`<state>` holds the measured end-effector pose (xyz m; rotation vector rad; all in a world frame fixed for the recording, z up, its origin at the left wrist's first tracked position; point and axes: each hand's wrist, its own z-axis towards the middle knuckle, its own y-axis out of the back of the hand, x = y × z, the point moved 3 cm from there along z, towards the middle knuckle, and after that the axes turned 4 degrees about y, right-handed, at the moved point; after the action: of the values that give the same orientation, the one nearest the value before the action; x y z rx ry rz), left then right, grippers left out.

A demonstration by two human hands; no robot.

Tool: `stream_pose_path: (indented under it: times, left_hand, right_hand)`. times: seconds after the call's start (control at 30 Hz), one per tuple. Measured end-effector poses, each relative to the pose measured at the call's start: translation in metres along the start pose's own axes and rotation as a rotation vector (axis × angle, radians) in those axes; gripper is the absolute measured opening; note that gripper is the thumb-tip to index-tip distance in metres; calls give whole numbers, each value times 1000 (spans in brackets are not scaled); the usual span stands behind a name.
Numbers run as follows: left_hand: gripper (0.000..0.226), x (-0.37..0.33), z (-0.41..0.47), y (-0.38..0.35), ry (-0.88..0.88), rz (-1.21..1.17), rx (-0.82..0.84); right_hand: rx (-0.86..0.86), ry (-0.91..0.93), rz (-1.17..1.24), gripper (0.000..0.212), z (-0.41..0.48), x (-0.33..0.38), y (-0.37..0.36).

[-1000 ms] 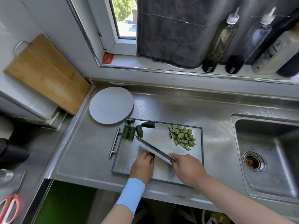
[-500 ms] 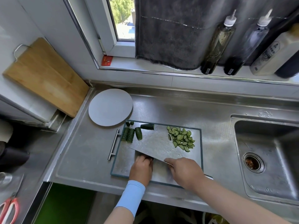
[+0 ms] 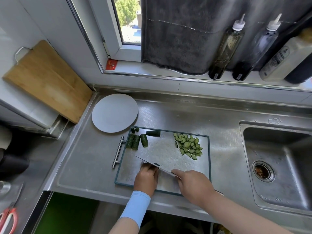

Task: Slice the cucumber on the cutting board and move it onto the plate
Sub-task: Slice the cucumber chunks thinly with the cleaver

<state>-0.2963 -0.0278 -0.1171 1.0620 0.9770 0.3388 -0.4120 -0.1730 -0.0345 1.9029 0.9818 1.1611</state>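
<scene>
Cucumber slicing is mid-run, by my read. Several dark green cucumber chunks (image 3: pixel 135 142) wait at the far left corner of the steel, teal-rimmed cutting board (image 3: pixel 209 157), and a heap of pale half-moon cucumber slices (image 3: pixel 188 146) sits towards its far right corner. My left hand (image 3: pixel 146 179), towards the board's near left corner, has its grip curled down on a small cucumber stub (image 3: pixel 156 164), mostly hidden by fingers and blade. Right hand (image 3: pixel 194 184): grip clenched round the handle of the broad steel cleaver (image 3: pixel 167 156), blade tilted over that stub. Next call: bring the edge straight down just clear of the knuckles, then feed in a fresh chunk. Containers now: the round grey plate (image 3: pixel 114 113) on the steel tabletop (image 3: pixel 87 157), just beyond the board's far left corner, carries no cucumber yet. The steel sink (image 3: pixel 270 144) at the tabletop's right edge shows only brownish scraps in its drain strainer (image 3: pixel 263 171).
</scene>
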Motion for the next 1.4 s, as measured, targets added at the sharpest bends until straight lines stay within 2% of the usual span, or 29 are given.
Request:
stream_pose_path:
  times: [0.37,0.8,1.03,1.4]
  left_hand:
    - [15,1,1,-1,-7,-49,-29]
    - [16,2,0,0,-8,-83,-54]
    - [20,3,-2,-2,17,-77,-41]
    - [19,3,-1,0,7,-93,-59]
  right_hand:
    - [21,-7,69,33,6,-2,5]
    - [105,-36,139,19,32,7,-4]
    - [43,17,83,29,16,6,-5]
    - [26,15,102,29,3,-6,0]
